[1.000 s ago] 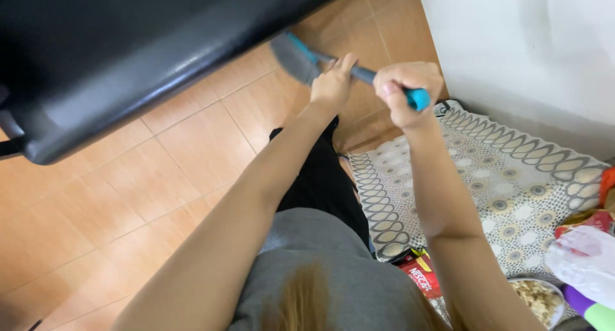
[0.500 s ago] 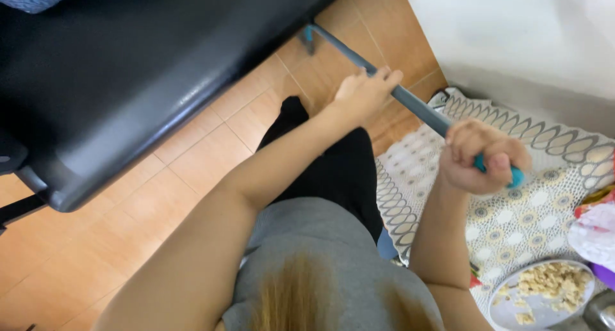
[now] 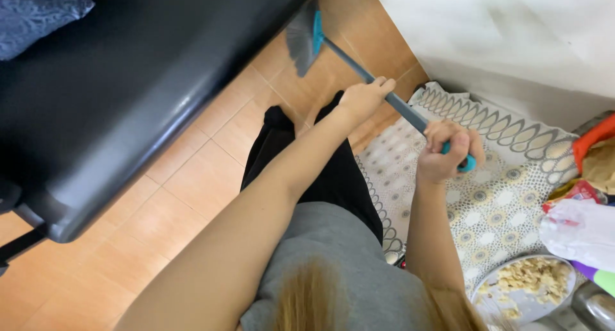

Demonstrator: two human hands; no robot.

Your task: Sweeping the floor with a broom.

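I see both hands on a broom [image 3: 378, 87] that runs diagonally through the upper middle of the frame. My left hand [image 3: 363, 99] is wrapped around the grey shaft partway down, fingers curled over it. My right hand [image 3: 444, 153], right of centre, is clenched in a fist on the top end of the handle, where a teal cap pokes out below the knuckles. The broom's head, grey bristles with a teal band, sits at the top centre, on the tan floor tiles [image 3: 192, 177] right at the edge of a black couch [image 3: 128, 94] that fills the upper left. A dark patterned cushion [image 3: 32, 10] lies in the far upper left corner. Beneath my right arm a patterned mat [image 3: 506, 196] spreads to the right. In the lower right a plate [image 3: 532, 292] holds crumbly pale food, with a white plastic bag [image 3: 576, 231] just above it.
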